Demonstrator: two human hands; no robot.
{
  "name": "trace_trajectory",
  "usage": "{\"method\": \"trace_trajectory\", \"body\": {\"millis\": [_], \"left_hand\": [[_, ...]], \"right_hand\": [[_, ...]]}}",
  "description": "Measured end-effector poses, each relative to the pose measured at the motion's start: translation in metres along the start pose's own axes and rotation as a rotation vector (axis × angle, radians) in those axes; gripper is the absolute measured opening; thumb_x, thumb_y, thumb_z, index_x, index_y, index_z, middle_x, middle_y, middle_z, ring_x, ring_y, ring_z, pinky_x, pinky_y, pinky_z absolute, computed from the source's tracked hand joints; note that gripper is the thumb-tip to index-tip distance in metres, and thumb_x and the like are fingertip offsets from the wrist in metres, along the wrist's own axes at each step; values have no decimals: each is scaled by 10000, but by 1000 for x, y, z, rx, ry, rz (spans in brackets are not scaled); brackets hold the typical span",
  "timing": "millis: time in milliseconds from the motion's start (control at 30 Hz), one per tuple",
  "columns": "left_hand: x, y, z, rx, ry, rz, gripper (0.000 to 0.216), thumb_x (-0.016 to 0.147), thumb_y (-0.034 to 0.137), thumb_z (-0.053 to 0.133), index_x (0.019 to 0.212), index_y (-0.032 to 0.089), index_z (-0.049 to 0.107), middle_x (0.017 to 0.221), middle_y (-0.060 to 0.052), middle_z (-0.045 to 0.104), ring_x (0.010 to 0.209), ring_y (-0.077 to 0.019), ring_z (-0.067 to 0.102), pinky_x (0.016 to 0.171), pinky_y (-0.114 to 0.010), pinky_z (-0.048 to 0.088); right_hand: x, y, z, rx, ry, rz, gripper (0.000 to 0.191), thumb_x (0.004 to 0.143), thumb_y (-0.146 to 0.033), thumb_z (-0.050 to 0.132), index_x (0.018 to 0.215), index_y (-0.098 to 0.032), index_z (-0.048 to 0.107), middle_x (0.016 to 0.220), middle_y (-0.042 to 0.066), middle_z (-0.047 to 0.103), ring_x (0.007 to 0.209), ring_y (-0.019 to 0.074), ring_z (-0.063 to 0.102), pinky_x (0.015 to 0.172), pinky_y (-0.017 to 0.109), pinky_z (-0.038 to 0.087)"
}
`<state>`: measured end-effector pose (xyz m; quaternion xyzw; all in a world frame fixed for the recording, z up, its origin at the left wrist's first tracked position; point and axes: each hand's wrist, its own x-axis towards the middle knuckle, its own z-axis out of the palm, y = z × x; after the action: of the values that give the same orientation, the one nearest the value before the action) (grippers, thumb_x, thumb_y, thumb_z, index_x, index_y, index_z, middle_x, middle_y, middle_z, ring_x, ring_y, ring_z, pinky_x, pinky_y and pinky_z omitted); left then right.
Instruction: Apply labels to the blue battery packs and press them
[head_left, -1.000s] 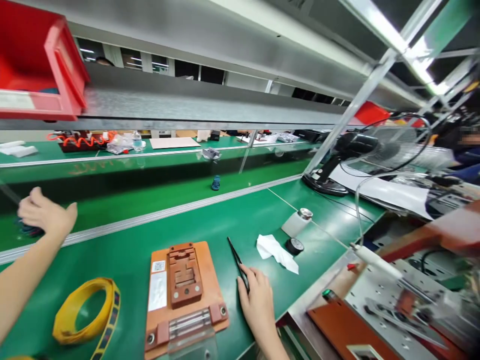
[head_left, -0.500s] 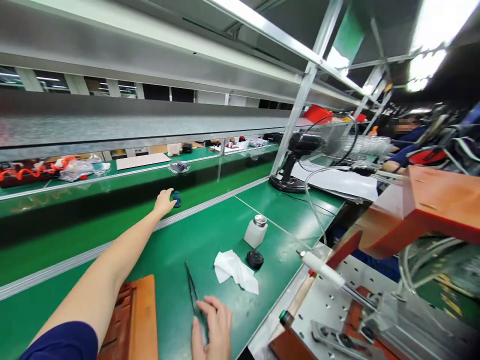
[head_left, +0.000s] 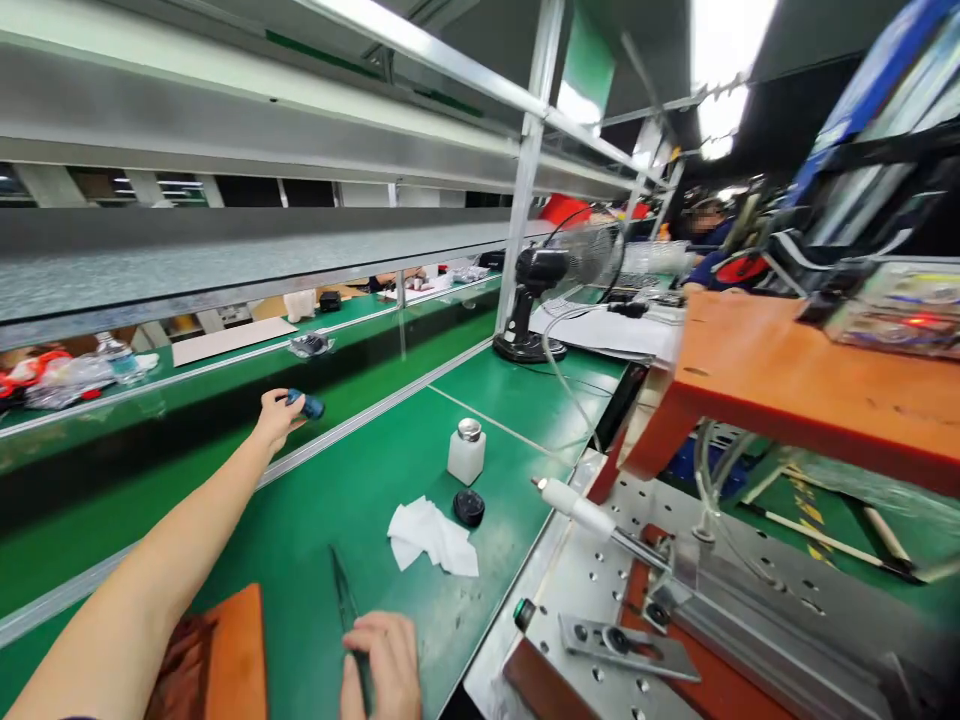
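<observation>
Over the green conveyor strip behind the worktop, my left hand point(head_left: 276, 418) grips a small dark blue cylindrical part point(head_left: 309, 404), which is tilted on its side. At the lower middle, my right hand point(head_left: 386, 660) closes round a pair of dark tweezers point(head_left: 343, 592), their tips pointing away from me over the green worktop. Right of the tweezers lies a crumpled white wipe point(head_left: 431, 538). Beside the wipe is a round black part point(head_left: 469, 507). A white square bottle with a metal top point(head_left: 466, 455) stands upright just behind that.
An orange and brown fixture point(head_left: 236, 650) lies under my left forearm. A metal rig with a cylinder rod point(head_left: 585, 508) and an orange block point(head_left: 810, 380) occupies the right side. A black fan point(head_left: 529, 310) stands at the back by a metal post. Another person is in the far background.
My left hand has taken hold of the blue part and tipped it over from upright. My right hand keeps the tweezers. The view has swung to the right.
</observation>
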<state>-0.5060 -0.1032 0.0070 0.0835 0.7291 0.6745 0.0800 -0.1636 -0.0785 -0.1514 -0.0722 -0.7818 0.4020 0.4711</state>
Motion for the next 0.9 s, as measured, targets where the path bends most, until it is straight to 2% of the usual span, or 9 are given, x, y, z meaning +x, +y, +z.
{"method": "trace_trajectory", "body": {"millis": [67, 167, 233, 367, 467, 567, 700, 800, 900], "left_hand": [[-19, 9, -18, -136, -46, -72, 336, 969, 161, 570, 1292, 196, 485, 1091, -63, 632, 817, -156, 665, 749, -349, 590], [-67, 18, -56, -343, -105, -144, 247, 1001, 201, 501, 1244, 240, 525, 1037, -46, 662, 847, -171, 694, 789, -387, 598], [-107, 20, -81, -453, -111, -191, 222, 1027, 256, 440, 1200, 215, 573, 1008, -64, 673, 829, -168, 693, 764, -368, 602], [-189, 12, -121, -579, -116, -297, 376, 1040, 380, 401, 1077, 108, 657, 926, -112, 671, 684, -161, 663, 597, -300, 575], [-235, 0, -140, -672, -130, -379, 406, 1025, 415, 440, 1015, 88, 680, 850, -96, 660, 639, -161, 649, 557, -284, 561], [-263, -11, -149, -726, -150, -451, 412, 1023, 417, 444, 1001, 83, 684, 830, -89, 658, 650, -165, 651, 563, -278, 557], [-281, -20, -152, -696, -130, -508, 406, 1022, 431, 454, 1014, 95, 682, 881, -106, 685, 695, -177, 663, 611, -291, 557], [-295, -20, -165, -581, -45, -458, 367, 992, 458, 536, 1063, 126, 675, 995, -127, 702, 855, -206, 683, 729, -305, 551], [-315, -16, -195, -415, 91, -321, 362, 904, 446, 693, 1142, 176, 660, 1149, -121, 687, 1071, -226, 647, 885, -319, 513]], "right_hand": [[5, -9, -10, 43, -60, 37, 189, 906, -89, 489, 971, -224, 604, 953, 58, 656, 914, 220, 622, 783, 366, 526], [7, -15, -18, 58, -114, 92, 150, 956, -158, 502, 976, -220, 637, 985, 65, 666, 965, 224, 605, 844, 381, 503], [6, -13, -19, 51, -139, 115, 132, 963, -228, 529, 959, -215, 660, 987, 77, 673, 979, 240, 598, 865, 405, 488], [13, -13, -15, 34, -206, 178, 219, 959, -364, 541, 932, -202, 686, 992, 104, 690, 997, 273, 597, 903, 463, 472], [34, -36, -5, 73, -279, 159, 253, 957, -406, 528, 936, -207, 683, 997, 110, 699, 1012, 277, 607, 936, 485, 475], [60, -78, 14, 185, -479, 39, 240, 944, -387, 561, 1085, -226, 670, 1129, 117, 679, 1130, 275, 590, 1016, 488, 468], [82, -123, 50, 316, -850, -194, 823, 766, -345, 767, 1493, -205, 405, 1514, 152, 429, 1418, 294, 384, 1167, 478, 374], [87, -125, 75, 360, -968, -227, 893, 706, -281, 777, 1495, -151, 379, 1488, 168, 452, 1407, 290, 391, 1182, 464, 356], [90, -107, 88, 313, -1057, -127, 851, 686, -271, 769, 1452, -145, 421, 1453, 173, 483, 1376, 307, 424, 1180, 503, 343]]}}
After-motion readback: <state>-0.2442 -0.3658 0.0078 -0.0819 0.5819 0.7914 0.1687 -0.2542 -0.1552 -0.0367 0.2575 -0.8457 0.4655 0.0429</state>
